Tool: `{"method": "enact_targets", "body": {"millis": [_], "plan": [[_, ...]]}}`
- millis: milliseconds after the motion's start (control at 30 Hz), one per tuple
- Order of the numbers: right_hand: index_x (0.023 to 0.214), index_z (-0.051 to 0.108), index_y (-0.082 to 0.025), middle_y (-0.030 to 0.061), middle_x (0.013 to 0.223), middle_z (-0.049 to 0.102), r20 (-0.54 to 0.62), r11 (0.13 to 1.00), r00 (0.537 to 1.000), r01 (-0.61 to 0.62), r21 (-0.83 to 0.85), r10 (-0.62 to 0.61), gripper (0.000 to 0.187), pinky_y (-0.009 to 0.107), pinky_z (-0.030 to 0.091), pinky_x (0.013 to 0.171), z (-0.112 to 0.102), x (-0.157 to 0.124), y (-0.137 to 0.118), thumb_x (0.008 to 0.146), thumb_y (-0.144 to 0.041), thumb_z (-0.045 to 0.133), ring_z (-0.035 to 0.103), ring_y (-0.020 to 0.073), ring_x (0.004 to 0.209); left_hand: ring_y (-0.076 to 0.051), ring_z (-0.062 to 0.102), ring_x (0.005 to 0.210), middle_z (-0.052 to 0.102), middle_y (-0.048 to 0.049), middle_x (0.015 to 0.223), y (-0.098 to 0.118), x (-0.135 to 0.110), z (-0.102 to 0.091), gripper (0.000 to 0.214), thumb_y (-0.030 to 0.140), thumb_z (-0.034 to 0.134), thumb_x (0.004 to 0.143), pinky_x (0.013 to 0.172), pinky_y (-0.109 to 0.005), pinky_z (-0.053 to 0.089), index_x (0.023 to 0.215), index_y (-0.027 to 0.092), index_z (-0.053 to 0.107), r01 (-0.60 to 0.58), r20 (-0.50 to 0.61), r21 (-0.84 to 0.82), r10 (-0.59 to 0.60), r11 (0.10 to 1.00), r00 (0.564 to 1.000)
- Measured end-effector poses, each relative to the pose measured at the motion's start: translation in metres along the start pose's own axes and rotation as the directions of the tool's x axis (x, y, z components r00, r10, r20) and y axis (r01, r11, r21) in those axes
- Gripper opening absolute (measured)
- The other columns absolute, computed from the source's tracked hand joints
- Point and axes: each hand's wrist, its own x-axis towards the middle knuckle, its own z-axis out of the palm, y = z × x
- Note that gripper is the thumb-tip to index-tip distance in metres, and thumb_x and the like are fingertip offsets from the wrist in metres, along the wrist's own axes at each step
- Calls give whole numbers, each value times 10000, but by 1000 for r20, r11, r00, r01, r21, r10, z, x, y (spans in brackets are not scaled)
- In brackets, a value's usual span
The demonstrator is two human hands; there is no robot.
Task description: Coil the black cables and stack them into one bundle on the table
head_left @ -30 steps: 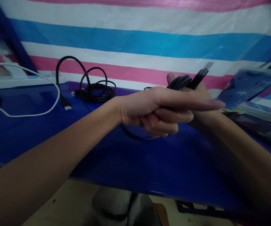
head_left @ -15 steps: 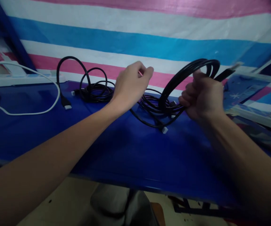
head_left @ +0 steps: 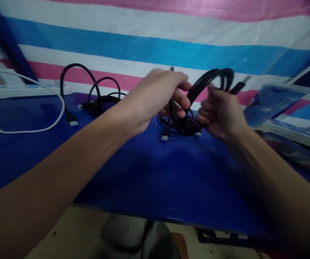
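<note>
Centrally, a black coil [head_left: 198, 86] is arching above the counter [head_left: 155, 180], its loops passing through the right grip [head_left: 223, 111]. That grip is closing firmly, fingers folded and thumb pressing on the loops. From its upper side a dark plug [head_left: 237, 87] is protruding obliquely, its tip blurring. The left grip [head_left: 162, 91] is reaching in from the other side, palm down, its fingers curling beside a black strand [head_left: 172, 111] near the coil; whether they are pinching it one cannot tell. Below the two, a tangle [head_left: 183, 126] is lying on the counter, a white-tipped plug [head_left: 165, 133] pointing toward the front edge; where tangle and coil are joining remains unclear. Farther left, partly hidden by the left forearm, a second coil [head_left: 97, 108] is resting, one thick loop rising and ending in another white-tipped plug [head_left: 70, 117]. A white cable [head_left: 20, 132] is curving across the left end, before a power strip [head_left: 25, 91]. At the right, a blue box [head_left: 276, 102] is leaning at the back. Behind everything, a striped sheet [head_left: 155, 46] is hanging, showing pink, white and blue bands.
</note>
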Motion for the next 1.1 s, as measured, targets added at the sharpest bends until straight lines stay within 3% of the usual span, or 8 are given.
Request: {"method": "enact_targets", "body": {"millis": [133,233,333,467,667,733,900,1100], "plan": [[576,209,-214,-86,468,144,145,991,984,-87,-102,101,520,245,128,366,6,-1,12,853,-391,613,85,61,404,-61,395,447,416,28,553,-4,2,4,178,202,406,905,452,-212,347,791,160,536,-137,-336,-40,116,990,935],[578,242,-219,-89,469,158,169,995,985,-4,-102,21,515,240,145,356,7,-1,15,770,-386,689,106,59,398,-80,446,522,436,9,603,-12,3,7,262,299,385,953,490,-232,373,798,166,550,-294,-406,137,324,946,855],[559,286,-219,-81,454,197,174,981,973,172,-88,-155,437,238,165,357,6,-3,13,781,-317,649,158,59,372,-100,593,675,555,18,710,-17,1,14,280,342,389,962,563,-213,443,807,194,570,-338,-322,271,416,901,850],[521,401,-208,-38,438,341,119,818,896,439,-372,-427,392,255,226,380,4,-6,11,862,-342,540,317,82,374,-77,575,467,542,40,614,-19,-4,25,329,376,306,986,477,-184,428,910,180,559,-180,-57,61,183,982,981],[779,424,-196,-22,829,461,2,511,607,671,-538,-795,195,203,384,734,5,-13,7,810,-71,571,450,57,735,-27,243,306,284,86,414,-19,-16,36,397,483,311,966,327,-156,252,734,190,446,-116,233,-173,155,978,960],[834,443,-206,-26,890,456,44,442,560,698,-564,-828,165,213,374,749,3,-13,5,824,-67,531,456,46,741,-6,222,335,275,84,424,-16,-18,36,399,478,411,931,341,-139,197,656,190,399,-155,249,-140,186,978,950],[659,444,-165,-25,690,473,157,350,620,613,-708,-768,176,255,336,686,-4,-4,2,790,-109,549,488,94,726,15,259,395,306,86,470,-10,-13,28,251,231,607,857,397,-135,230,639,147,514,-205,151,-53,211,977,966],[611,482,-173,-23,524,469,283,857,878,455,-242,-386,291,253,346,475,5,-7,1,862,-298,558,488,103,457,19,178,379,230,76,480,-12,-2,11,356,139,583,850,358,-152,164,547,156,396,-297,-116,-105,285,949,952]]}}
